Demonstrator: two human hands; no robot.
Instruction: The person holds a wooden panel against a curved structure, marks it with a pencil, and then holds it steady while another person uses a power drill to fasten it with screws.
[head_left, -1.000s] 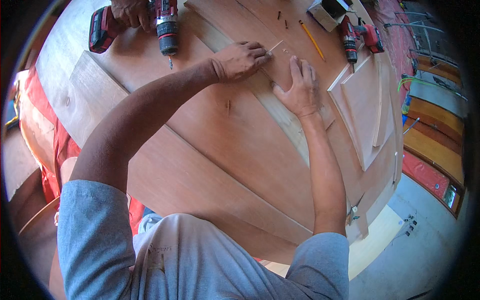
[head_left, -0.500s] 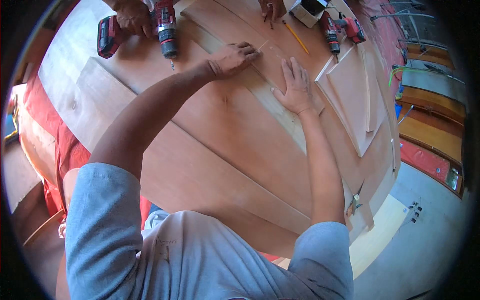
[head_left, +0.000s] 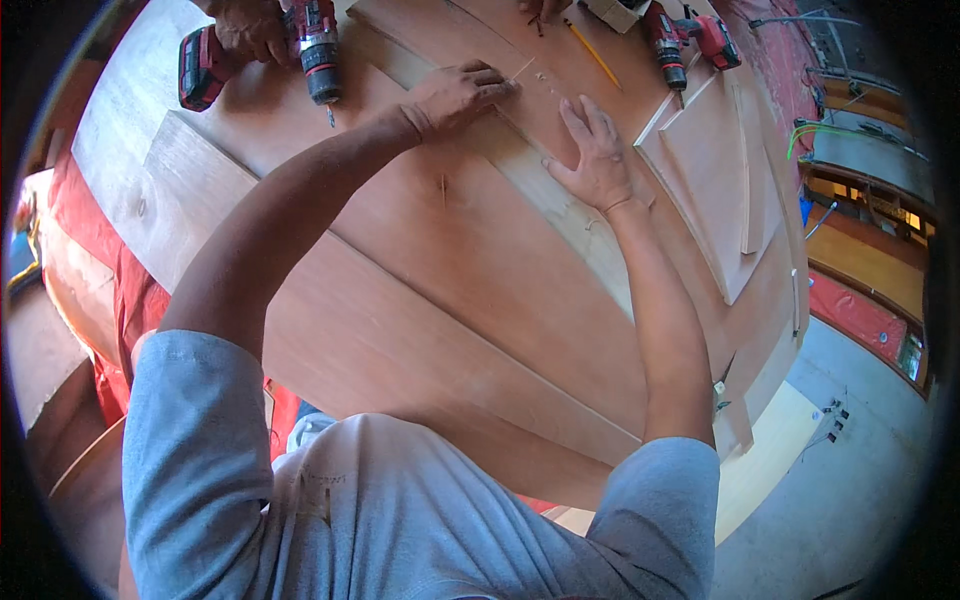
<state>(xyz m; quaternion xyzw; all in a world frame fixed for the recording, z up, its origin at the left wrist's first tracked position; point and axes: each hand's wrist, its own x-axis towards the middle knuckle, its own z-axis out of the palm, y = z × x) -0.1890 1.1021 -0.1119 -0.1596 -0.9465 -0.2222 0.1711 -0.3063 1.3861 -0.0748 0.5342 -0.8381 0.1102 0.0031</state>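
Note:
My left hand (head_left: 462, 97) rests at the far middle of the work surface, fingers bent and close together over the edge of a thin wooden board (head_left: 505, 80). Whatever lies under its fingertips is hidden. Beside it, my right hand (head_left: 595, 165) is open, thumb and fingers apart, over the same board and holding nothing. A pale wooden strip (head_left: 565, 215) runs diagonally below both hands. Short light marks show on the board just past my left fingertips. A yellow pencil (head_left: 593, 55) lies beyond my right hand.
At the far left, another person's hand (head_left: 250, 30) is on a red and black cordless drill (head_left: 318, 60). A second drill (head_left: 672, 60) lies at the far right, near stacked plywood offcuts (head_left: 700, 170). Another person's fingers (head_left: 545, 8) show at the top edge. Large plywood sheets (head_left: 400, 330) cover the surface.
My right hand has tilted, its fingers drawing closer together and its thumb still apart. My left hand stays on the board edge. The whole view has shifted slightly.

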